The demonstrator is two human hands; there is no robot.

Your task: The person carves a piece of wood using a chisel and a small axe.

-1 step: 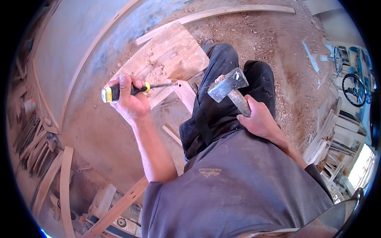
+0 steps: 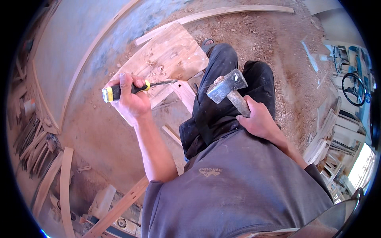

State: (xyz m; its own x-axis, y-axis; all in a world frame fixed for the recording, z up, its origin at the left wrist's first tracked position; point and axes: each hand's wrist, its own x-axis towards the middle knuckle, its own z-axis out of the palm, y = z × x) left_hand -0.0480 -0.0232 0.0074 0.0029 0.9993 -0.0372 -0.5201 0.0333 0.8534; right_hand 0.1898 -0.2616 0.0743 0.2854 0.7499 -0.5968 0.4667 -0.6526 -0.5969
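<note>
My left hand (image 2: 132, 99) is closed around the yellow and black handle of a chisel (image 2: 113, 93). Its thin metal blade reaches right to the end of a pale wooden piece (image 2: 185, 94), where the tip lies beside a small dark hole (image 2: 179, 85). I cannot tell whether the tip touches the wood. A hammer (image 2: 225, 88) with a worn, grey metal head is in my right hand (image 2: 260, 118), gripped by its wooden handle. The hammer head hangs over my thigh, apart from the chisel. Under the wooden piece lies a broad board (image 2: 180, 51) with wood chips on it.
A long wooden strip (image 2: 222, 13) lies on the dusty, chip-strewn floor ahead. Further strips (image 2: 66, 190) and stacked offcuts (image 2: 37, 148) lie at left. On the right stand a black steering-wheel-like ring (image 2: 354, 90) and piled timber (image 2: 323, 135).
The chisel's tip has shifted slightly up, away from the dark hole. The hammer has moved a touch to the left; both grips stay the same.
</note>
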